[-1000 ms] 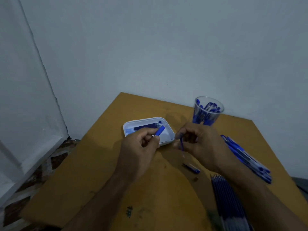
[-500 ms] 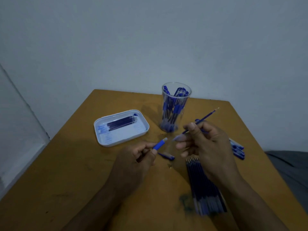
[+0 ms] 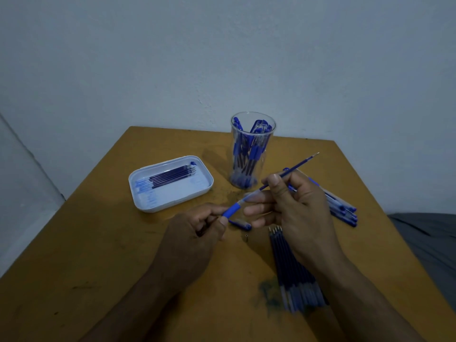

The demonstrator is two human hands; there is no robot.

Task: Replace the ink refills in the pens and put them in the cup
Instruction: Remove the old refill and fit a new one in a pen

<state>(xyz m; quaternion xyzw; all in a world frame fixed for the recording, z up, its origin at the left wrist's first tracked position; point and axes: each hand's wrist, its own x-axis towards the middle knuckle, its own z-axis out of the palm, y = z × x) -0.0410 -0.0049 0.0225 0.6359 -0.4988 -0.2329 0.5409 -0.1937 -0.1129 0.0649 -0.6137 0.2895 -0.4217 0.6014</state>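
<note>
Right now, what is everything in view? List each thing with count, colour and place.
cup: one, clear, far centre of table, full of blue pens
tray: one, white, left of cup, holding several dark blue refills
loose pens: a bunch, blue and clear, right of the hands
new refills: a bundle, dark blue, near right
pen cap: one, blue, between the hands
small part: one, dark, near the cap
table: one, yellow-brown
left hand: grips pen barrel
right hand: pinches refill

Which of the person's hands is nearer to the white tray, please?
Left. The left hand sits just in front of the white tray; the right hand is farther away, in front of the cup.
</note>
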